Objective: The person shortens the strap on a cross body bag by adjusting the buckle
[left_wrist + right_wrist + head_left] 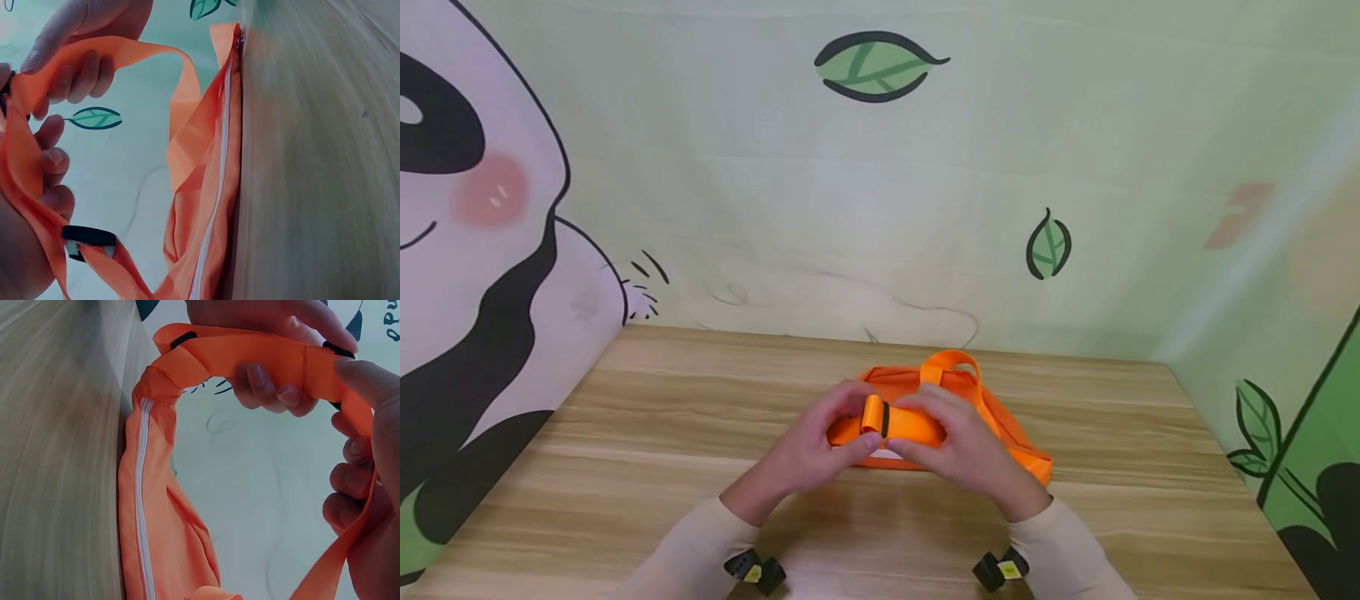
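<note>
An orange bag (895,382) lies on the table, its white zipper (144,506) running along one side. Both hands hold up its orange strap (917,427) in an arch over the bag. My left hand (811,442) pinches the strap on the left, beside a folded loop of webbing (872,413). On the other side my right hand (973,446) grips the strap between thumb and fingers. A black strap slider (885,419) sits between the two hands. Another black buckle (90,236) shows lower on the strap in the left wrist view.
A carry loop (951,358) stands up from the bag's far side. The wood-grain table (700,400) reaches back to a printed cloth backdrop (737,167) with leaves and a panda. Small black cameras (756,572) are worn on both wrists.
</note>
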